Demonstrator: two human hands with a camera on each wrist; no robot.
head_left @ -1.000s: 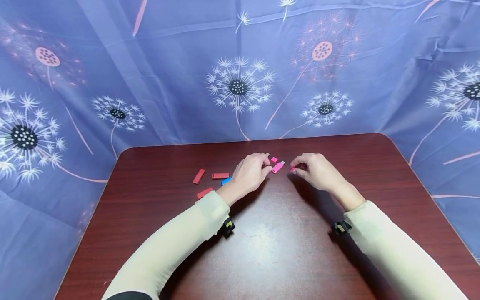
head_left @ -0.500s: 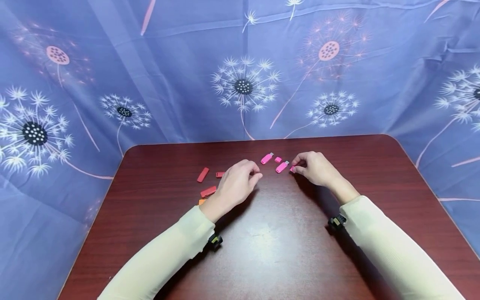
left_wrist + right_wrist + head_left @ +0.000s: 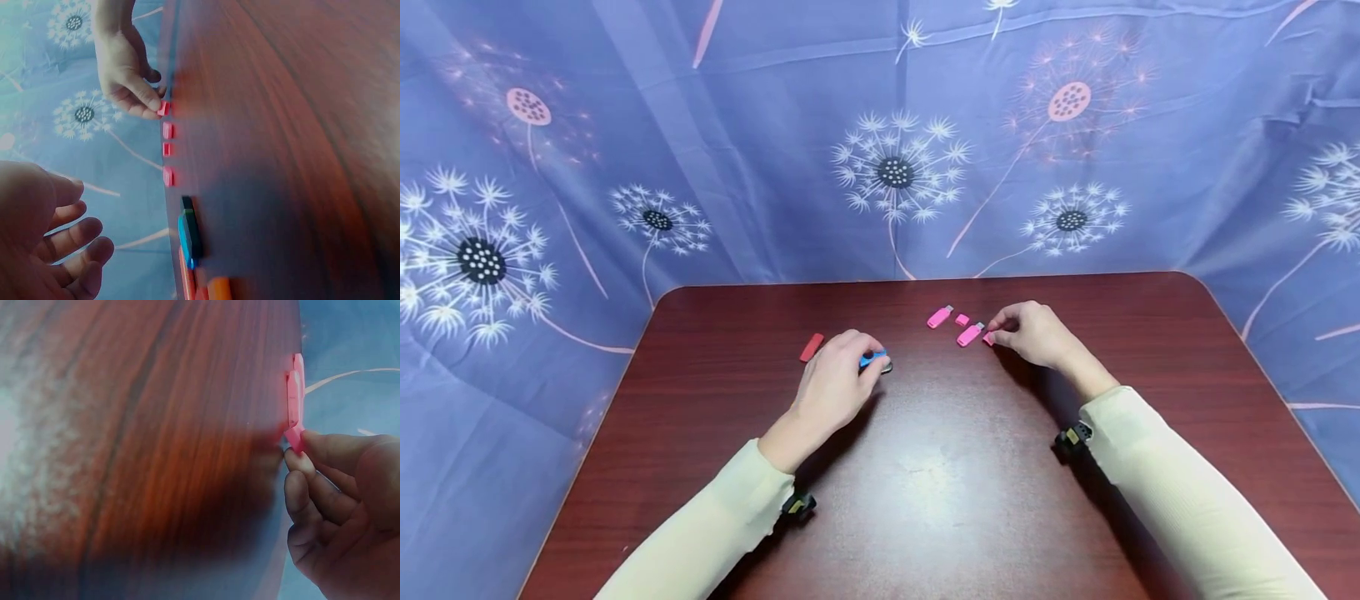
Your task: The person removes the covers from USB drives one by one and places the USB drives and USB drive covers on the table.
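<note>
My right hand pinches a small pink cap between thumb and forefinger at the tabletop. Just left of it lies a pink USB stick with its metal plug bare. Another pink USB stick, plug also showing, lies farther left, and a loose pink cap sits between the two. My left hand hovers over a blue swivel-style piece, which has a dark part beside it. In the left wrist view its fingers are loosely bent and apart from the blue piece.
A red stick-shaped piece lies left of my left hand. More red and an orange piece show in the left wrist view. The dark red table ends at a blue dandelion-print cloth behind.
My left hand has moved left, away from the pink USB sticks, to above the blue piece. My right hand keeps its pinch on the pink cap. The head view has shifted slightly.
</note>
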